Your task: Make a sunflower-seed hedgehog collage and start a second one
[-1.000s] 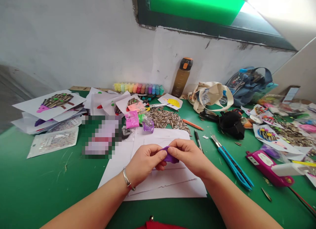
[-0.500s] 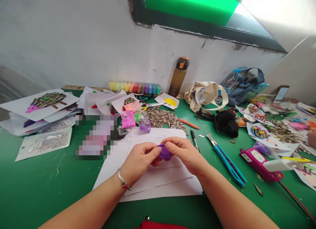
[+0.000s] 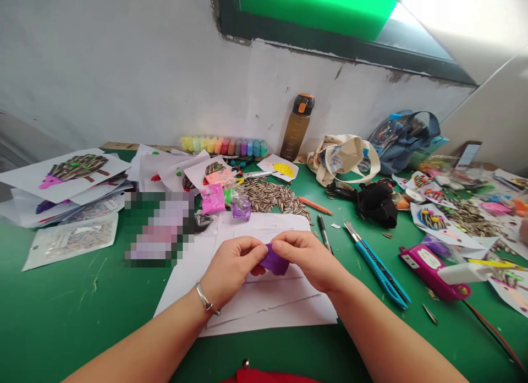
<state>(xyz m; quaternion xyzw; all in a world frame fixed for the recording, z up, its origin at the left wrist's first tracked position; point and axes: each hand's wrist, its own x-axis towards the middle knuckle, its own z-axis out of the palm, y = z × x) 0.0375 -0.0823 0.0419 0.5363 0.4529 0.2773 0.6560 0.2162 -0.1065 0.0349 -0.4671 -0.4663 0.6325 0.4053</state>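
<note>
A flattened piece of purple clay [image 3: 275, 261] hangs between my two hands over the white paper sheets [image 3: 231, 318]. My left hand [image 3: 234, 267], with a silver bracelet at the wrist, pinches its left edge between thumb and fingers. On the other side my right hand [image 3: 307, 256] pinches the top right part. Behind the hands lie a purple clay packet [image 3: 241, 209], a pink clay packet [image 3: 213, 198] and a heap of striped seeds [image 3: 270, 196].
Papers with seed hedgehogs [image 3: 76, 171] are stacked at left. A brown bottle [image 3: 297, 127] stands by the wall. To the right lie an orange pencil [image 3: 315, 206], a black pen [image 3: 324, 233], a blue cutter [image 3: 381, 273] and a magenta glue gun [image 3: 433, 273].
The purple clay now hangs lower and looks more stretched and angular between my fingers. Both hands stay in nearly the same place, and the view has shifted slightly.
</note>
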